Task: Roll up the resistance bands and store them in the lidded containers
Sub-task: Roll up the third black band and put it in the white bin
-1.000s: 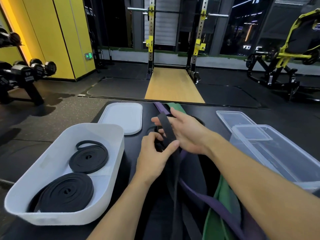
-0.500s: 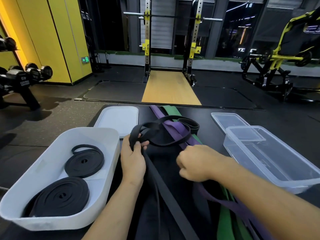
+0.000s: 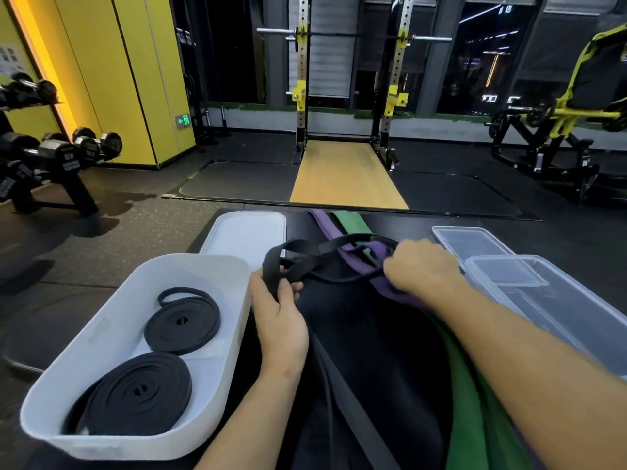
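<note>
This is a gym, seen on its free-weights floor. A squat rack [image 3: 301,79] stands at the middle of the far side, with drilled steel uprights, yellow hooks and a barbell [image 3: 274,30] across its top. A wooden lifting platform [image 3: 346,174] runs from the rack's feet toward the camera, with dark rubber flooring [image 3: 135,225] on either side. Left of the rack, past yellow wall panels [image 3: 135,79] carrying a green exit sign [image 3: 183,120], is a stand of dumbbells [image 3: 61,154]. Right of the rack sits a black-and-yellow weight machine [image 3: 556,123]. Behind the rack, dark windows [image 3: 492,56] show city lights. Nearer than the rack, a black resistance band [image 3: 269,262], a purple resistance band [image 3: 386,286] and a green resistance band [image 3: 349,222] lie on a black bench [image 3: 373,334].
</note>
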Tool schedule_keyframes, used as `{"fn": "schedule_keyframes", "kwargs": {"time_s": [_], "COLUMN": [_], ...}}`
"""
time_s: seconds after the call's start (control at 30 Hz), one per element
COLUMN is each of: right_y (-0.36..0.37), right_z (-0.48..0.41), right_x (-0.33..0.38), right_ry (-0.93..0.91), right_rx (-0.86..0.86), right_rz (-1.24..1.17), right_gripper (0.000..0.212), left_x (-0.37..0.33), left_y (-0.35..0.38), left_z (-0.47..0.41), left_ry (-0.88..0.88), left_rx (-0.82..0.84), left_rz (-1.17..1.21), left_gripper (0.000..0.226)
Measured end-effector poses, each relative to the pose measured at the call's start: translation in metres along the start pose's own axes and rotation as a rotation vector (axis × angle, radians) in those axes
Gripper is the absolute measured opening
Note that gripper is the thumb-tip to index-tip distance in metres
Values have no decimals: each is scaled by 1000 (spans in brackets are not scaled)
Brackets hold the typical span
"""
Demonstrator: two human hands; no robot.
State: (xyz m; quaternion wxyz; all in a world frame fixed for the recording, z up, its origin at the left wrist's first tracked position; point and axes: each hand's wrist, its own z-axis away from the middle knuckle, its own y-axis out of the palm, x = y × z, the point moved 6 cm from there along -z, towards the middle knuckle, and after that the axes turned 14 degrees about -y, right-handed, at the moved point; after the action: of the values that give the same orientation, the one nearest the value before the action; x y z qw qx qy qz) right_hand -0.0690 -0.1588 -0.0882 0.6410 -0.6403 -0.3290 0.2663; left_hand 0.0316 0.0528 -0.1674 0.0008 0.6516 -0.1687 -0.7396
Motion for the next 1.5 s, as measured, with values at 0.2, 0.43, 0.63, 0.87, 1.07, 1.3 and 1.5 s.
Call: {"fn": "schedule_keyframes", "kwargs": {"time_s": [0.2,0.43,0.63,0.87,1.07,1.3,1.5], "right_y": [28,24,2,22,28,0,7], "right_z": [-47,-60,-80,-95,-92,-70,-37], "right_x": [-26,-25,2,-3,9,28,45], "right_ry": [-9,-19,-240,-277,-330,-189,-202], "right_rx": [38,-276,-196,-90,-16,-141,233], "right_rz": [-229,-244,-246,-323,-402,-203,55], "right_gripper": [15,24,68,34,63,30,17], "left_x": [3,3,11,5,3,6,5], "left_y": [8,11,13,17,21,17,13], "left_z": [-1,-3,-8,-3,4,-1,1], "left_ry": [-44,-28,1,57,88,17,-3], "left_rx": [115,130,137,147,161,100,63], "left_rz": [-21,-144,-262,-417,-524,-440,-423], "left_gripper": [34,47,31,39,44,64,28]}}
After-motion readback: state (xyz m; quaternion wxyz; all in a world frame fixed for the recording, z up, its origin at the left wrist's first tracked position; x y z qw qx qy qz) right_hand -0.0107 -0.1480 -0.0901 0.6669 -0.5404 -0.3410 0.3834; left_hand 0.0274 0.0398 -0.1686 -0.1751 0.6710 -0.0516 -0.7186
